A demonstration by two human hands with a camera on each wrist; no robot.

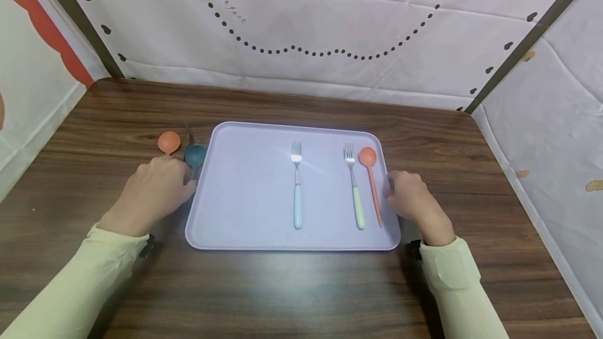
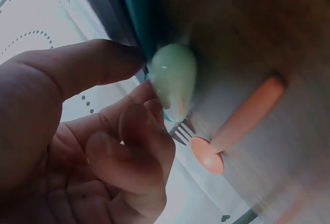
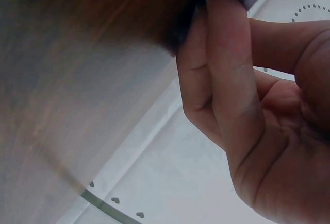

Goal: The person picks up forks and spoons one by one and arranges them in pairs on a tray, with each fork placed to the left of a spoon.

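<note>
My left hand (image 1: 153, 192) is left of the tray, its thumb and forefinger pinching the handle of a teal spoon (image 1: 195, 155). Next to them, in the left wrist view, lies the pale green handle of a fork (image 2: 175, 74), near the fingertips. An orange spoon (image 1: 169, 142) lies beyond this hand, its handle partly hidden in the head view. My right hand (image 1: 416, 203) grips the right rim of the lilac tray (image 1: 245, 187) with thumb and fingertips. On the tray lie a blue-handled fork (image 1: 298, 192), a green-handled fork (image 1: 356, 198) and an orange spoon (image 1: 372, 177).
A dark wooden table (image 1: 282, 292) bears everything. White printed cloth (image 1: 330, 25) hangs along its back, with more cloth at both sides. The tray takes up the middle of the table.
</note>
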